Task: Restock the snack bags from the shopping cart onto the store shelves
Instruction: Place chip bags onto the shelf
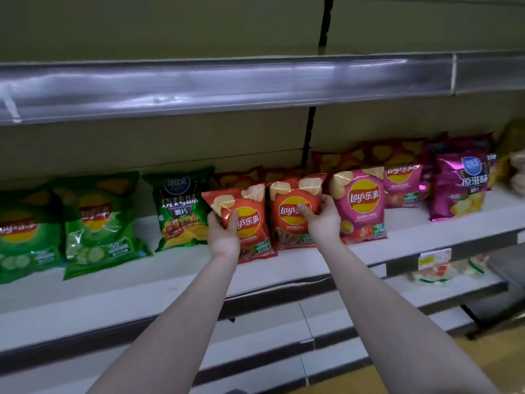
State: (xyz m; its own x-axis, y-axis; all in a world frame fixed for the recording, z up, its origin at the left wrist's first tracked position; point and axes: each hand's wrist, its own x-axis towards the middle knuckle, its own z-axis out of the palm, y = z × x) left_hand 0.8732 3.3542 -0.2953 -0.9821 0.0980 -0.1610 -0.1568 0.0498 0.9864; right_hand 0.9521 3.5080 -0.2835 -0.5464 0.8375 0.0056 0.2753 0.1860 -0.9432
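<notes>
Left hand (224,235): gripped left red bag (251,223), long axis upright, top leaning left;
Right hand (324,218): gripped right red bag (287,220), upright on shelf (170,268)

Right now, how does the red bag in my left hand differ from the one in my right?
The left red bag tilts, top leaning left; the right red bag stands straighter. The left red bag sits nearer the shelf front; the right red bag sits further back, beside the pink bag. Your left hand grips its bag's left edge, right hand its bag's right edge. Both are red Lay's bags.
</notes>
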